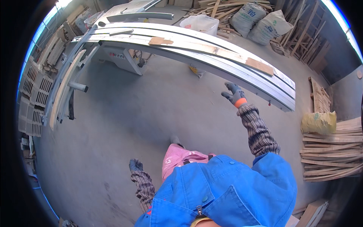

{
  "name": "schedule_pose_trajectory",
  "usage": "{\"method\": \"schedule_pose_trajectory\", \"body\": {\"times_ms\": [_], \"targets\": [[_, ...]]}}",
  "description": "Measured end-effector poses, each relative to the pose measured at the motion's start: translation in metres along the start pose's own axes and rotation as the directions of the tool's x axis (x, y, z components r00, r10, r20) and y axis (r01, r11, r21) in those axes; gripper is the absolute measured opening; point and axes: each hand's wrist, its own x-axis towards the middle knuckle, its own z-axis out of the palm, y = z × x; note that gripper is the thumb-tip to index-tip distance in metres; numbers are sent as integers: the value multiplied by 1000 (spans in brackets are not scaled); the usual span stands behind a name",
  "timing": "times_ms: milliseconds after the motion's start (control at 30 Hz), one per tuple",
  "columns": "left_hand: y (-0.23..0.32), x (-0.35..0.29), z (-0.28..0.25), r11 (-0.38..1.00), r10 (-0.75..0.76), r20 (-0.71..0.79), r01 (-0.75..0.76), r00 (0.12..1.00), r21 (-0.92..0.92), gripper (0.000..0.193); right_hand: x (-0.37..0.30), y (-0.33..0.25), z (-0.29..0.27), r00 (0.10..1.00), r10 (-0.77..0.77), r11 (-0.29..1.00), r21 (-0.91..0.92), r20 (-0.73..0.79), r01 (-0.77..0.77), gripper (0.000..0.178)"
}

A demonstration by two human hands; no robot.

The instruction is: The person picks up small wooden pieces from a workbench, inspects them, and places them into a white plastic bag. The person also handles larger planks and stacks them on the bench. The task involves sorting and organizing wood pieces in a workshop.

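My right hand [234,94], in a dark grey glove with an orange cuff, reaches out just short of the near edge of a long metal sliding machine table [281,89]. Its fingers are apart and hold nothing. Low at my left side hangs my left hand [135,165], gloved in grey too, with loosely bent fingers and nothing visible in it. On the machine table lie a long, thin wooden strip [204,48], a short wooden piece [160,40] toward the left and a flat wooden block [259,66] nearer my right hand.
A control panel [120,58] stands beneath the table. To the left runs a metal frame with a long wooden strip [65,89]. Behind are a white bin [200,24], filled sacks [247,19] and scrap wood. Curved wooden slats [332,155] are stacked at right under a yellow sack [318,122].
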Motion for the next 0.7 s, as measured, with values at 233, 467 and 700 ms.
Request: {"method": "schedule_pose_trajectory", "body": {"times_ms": [233,467,700], "targets": [[75,153,138,998,-37,-277,22,960,-59,25,192,-25,55,994,69,961,-273,86,-43,74],[146,297,350,994,-58,98,49,994,101,14,342,-18,98,948,209,878,-473,239,-74,82],[179,345,508,978,-69,262,14,963,206,11,444,26,133,920,257,772,-636,297,-10,111]]}}
